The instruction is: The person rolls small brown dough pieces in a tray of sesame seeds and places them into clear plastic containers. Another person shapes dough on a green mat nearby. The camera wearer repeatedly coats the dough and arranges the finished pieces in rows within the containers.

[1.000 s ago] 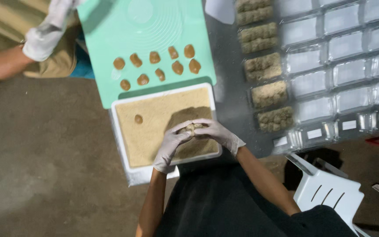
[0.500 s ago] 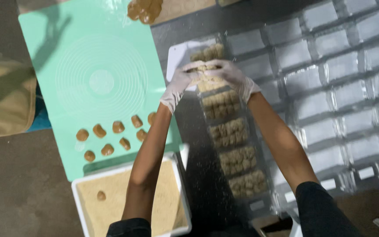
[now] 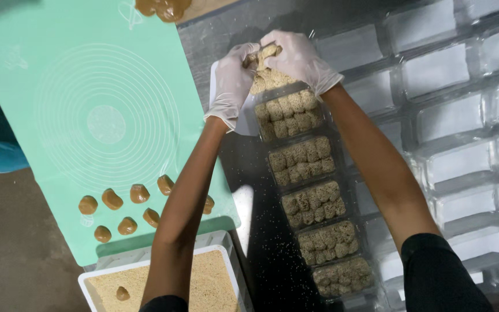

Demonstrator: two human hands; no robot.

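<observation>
- Both gloved hands — left hand (image 3: 230, 86), right hand (image 3: 298, 58) — close together on a crumb-coated piece (image 3: 263, 58).
- Below them, an open clear tray (image 3: 289, 112) of coated pieces — heading a row.

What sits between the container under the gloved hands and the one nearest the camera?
In the head view, three filled clear containers of seed-coated pieces line up between the top container and the nearest container.
</observation>
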